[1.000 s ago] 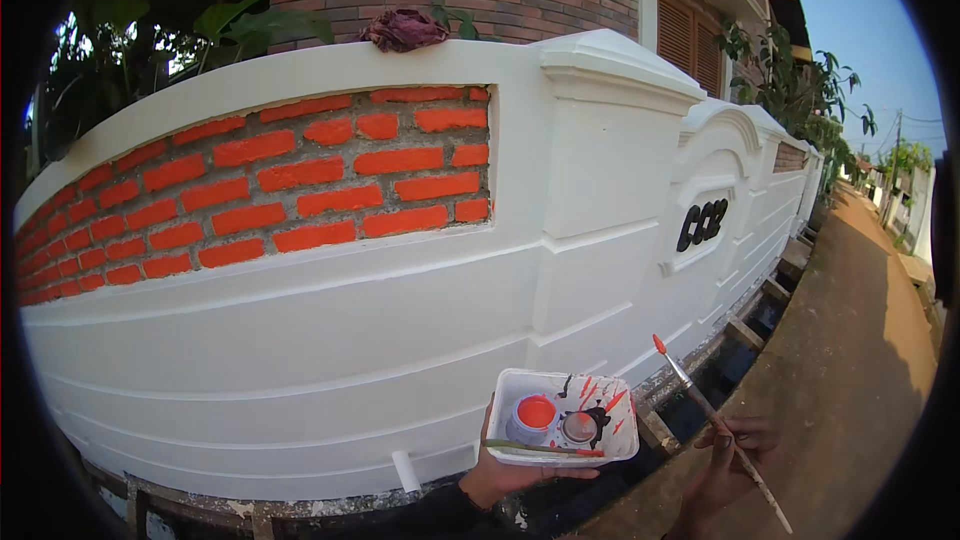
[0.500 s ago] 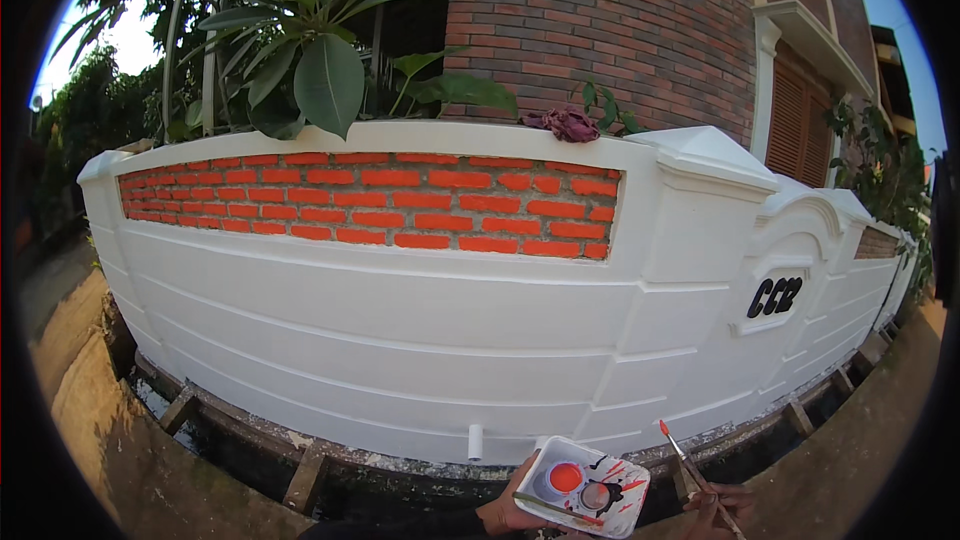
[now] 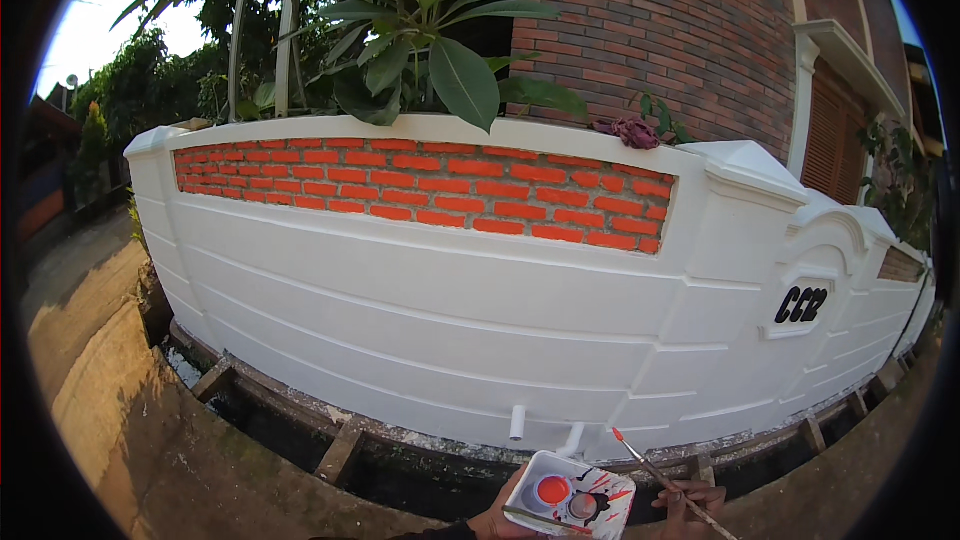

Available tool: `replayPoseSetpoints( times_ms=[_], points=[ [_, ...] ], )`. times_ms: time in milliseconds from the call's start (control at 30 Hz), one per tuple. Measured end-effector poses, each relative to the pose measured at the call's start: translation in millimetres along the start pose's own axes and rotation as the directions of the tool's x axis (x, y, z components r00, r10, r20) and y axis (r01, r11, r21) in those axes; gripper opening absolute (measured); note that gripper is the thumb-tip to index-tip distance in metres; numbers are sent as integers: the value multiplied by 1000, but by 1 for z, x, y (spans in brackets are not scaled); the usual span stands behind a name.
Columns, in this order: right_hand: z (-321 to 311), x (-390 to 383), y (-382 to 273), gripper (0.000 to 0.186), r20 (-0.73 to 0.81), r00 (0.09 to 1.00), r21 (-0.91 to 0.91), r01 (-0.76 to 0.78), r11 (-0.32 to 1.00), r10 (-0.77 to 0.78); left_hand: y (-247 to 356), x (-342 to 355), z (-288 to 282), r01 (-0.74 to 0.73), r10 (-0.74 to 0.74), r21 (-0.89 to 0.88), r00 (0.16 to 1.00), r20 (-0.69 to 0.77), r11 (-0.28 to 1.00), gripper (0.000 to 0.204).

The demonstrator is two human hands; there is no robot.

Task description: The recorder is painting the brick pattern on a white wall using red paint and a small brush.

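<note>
Low in the view, my left hand [image 3: 497, 512] grips a white plastic tray [image 3: 615, 520] with a small pot of orange paint [image 3: 553, 490], another small pot [image 3: 583, 507], smears of paint and a thin brush lying across it. To its right, my right hand [image 3: 690, 500] holds a long paintbrush [image 3: 645, 463], its orange-tipped bristles pointing up and left over the tray. Ahead stands a white boundary wall [image 3: 400, 310] with an inset panel of orange-painted bricks [image 3: 461, 204] and grey mortar, above and away from the brush tip.
A drain channel [image 3: 400, 480] crossed by concrete beams runs along the wall's foot, with white pipes [image 3: 517, 423] above it. A path [image 3: 90, 360] lies at left. A crumpled purple cloth [image 3: 628, 130] and plants [image 3: 460, 75] top the wall. A plaque with black lettering [image 3: 800, 305] is at right.
My view has swung left and up, bringing more plants and the left-hand path in. Both hands, with tray and brush, now sit lower; the brush tip has moved left, toward the tray.
</note>
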State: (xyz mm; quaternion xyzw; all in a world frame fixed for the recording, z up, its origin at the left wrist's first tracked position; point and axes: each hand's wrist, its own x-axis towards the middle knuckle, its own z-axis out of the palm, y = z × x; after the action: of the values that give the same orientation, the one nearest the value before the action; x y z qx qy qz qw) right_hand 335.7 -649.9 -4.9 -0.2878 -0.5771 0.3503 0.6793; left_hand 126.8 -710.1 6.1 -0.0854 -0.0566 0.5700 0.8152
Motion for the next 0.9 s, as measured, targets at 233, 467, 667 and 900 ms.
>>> replayPoseSetpoints(
  times_ms=[233, 467, 667, 900],
  points=[
    [-21, 29, 39, 22, 169, 986, 57, -20, 998, 10, 22, 23, -95, -109, 92, 46, 955, 282, 993, 58],
    [-6, 56, 48, 21, 356, 932, 285, -38, 958, -69, 66, 16, -168, -237, 178, 73, 869, 462, 969, 74],
    [61, 30, 68, 15, 286, 958, 256, -42, 966, -34, 135, -20, -150, -142, 88, 60, 839, 537, 988, 79],
    [190, -20, 92, 16, 153, 987, 324, -101, 941, 53, 223, -118, -75, -342, 391, 435, 920, -24, 833, 81]
  ],
)
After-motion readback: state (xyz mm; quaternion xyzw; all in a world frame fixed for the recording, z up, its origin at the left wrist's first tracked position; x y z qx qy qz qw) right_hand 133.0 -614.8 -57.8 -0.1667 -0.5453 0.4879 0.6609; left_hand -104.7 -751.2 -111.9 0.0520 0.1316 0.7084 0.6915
